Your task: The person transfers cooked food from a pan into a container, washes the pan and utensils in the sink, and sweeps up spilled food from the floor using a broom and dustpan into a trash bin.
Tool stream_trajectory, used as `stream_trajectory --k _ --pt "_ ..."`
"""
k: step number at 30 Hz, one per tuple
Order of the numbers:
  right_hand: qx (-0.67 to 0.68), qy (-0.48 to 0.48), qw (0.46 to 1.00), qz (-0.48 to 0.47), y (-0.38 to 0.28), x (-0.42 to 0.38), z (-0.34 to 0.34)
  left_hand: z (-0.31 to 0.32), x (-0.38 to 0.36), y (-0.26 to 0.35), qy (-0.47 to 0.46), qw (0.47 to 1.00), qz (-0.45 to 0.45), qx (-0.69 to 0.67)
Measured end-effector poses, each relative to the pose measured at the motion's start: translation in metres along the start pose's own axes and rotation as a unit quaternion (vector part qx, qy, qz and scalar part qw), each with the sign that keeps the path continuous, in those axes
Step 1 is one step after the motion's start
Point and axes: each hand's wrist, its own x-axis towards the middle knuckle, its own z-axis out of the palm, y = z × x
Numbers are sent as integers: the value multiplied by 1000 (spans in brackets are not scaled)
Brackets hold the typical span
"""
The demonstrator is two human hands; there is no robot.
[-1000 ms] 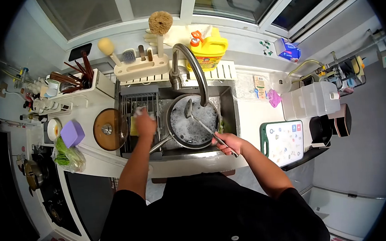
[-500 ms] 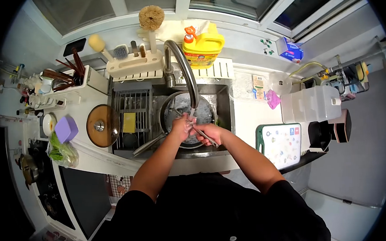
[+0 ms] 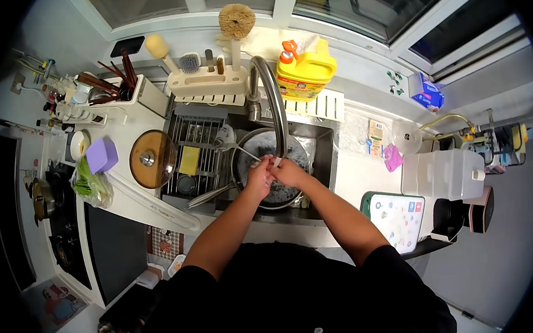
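Both hands meet over a round pan [image 3: 234, 171] of sudsy water in the sink. A long-handled metal utensil [image 3: 245, 152] passes through their grip; its broad pale head points up and left over the drying rack, and its exact kind cannot be made out. My left hand [image 3: 259, 180] is closed around the handle. Closed beside it and touching it is my right hand [image 3: 287, 172], also at the handle, with its fingertips partly hidden. Directly above them arches the steel faucet [image 3: 272, 96], its spout end close to the fingers. The pan's handle [image 3: 210, 196] sticks out left.
Left of the pan, a rack [image 3: 200, 134] holds a yellow sponge [image 3: 189, 160]. A glass lid [image 3: 154, 159] lies on the left counter. Behind the sink stand a brush holder [image 3: 206, 81] and a yellow detergent jug [image 3: 305, 72]. A cutting board [image 3: 397, 219] is at right.
The utensil has swung so its broad head now shows at upper left; its handle end no longer sticks out lower right. My right hand has moved up beside the left. The camera view has shifted.
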Motion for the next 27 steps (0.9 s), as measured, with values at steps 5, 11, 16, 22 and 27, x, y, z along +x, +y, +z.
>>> stream_trajectory --k 5,11,16,22,27 --pt "-13 -68 998 -12 -1 -64 -29 4 -7 7 -89 993 -17 -79" --pt "24 -52 982 181 6 -129 -47 2 2 -24 -38 990 -128 -53" --pt "0 -14 984 177 17 -152 -35 5 0 -41 -69 988 -139 0" --pt "100 -5 976 194 1 -164 -38 -17 7 -32 -64 991 -117 -21" --pt "263 -64 925 265 -6 -152 -37 -6 6 -9 3 997 -70 -22"
